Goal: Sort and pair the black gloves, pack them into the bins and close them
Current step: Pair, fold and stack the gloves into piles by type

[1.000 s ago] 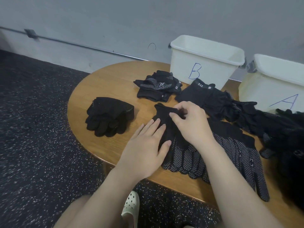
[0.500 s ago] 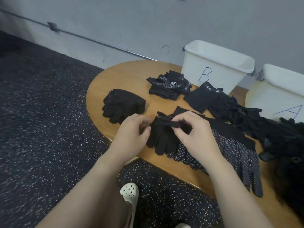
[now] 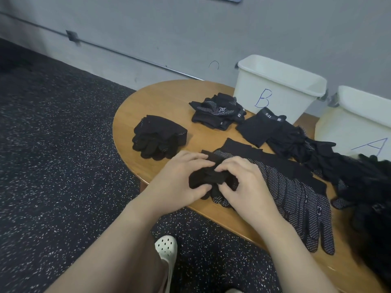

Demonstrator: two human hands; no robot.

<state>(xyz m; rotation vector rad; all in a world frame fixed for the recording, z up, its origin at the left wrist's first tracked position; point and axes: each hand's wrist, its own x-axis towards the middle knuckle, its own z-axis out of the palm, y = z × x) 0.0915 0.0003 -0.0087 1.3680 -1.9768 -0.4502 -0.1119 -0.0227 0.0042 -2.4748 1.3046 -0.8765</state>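
Near the table's front edge, my left hand (image 3: 179,178) and my right hand (image 3: 245,185) both grip a folded black dotted glove pair (image 3: 208,178), bunched between my fingers. Under and to the right of it lie flat dotted gloves (image 3: 296,193), fingers pointing toward me. A folded glove bundle (image 3: 158,137) sits at the left. Another folded bundle (image 3: 218,112) lies in front of white bin B (image 3: 277,89). White bin A (image 3: 357,121) stands at the right, both bins open on top.
A loose heap of black gloves (image 3: 364,182) trails from bin B's front across to the right edge. The round wooden table (image 3: 160,96) ends close to my arms. Dark speckled floor lies left and below, with a white clog (image 3: 166,248) under the table edge.
My left hand left the flat glove and took hold of it. Both hands folded the glove over into a bunch and pulled it toward the front edge. The camera view shifted left.
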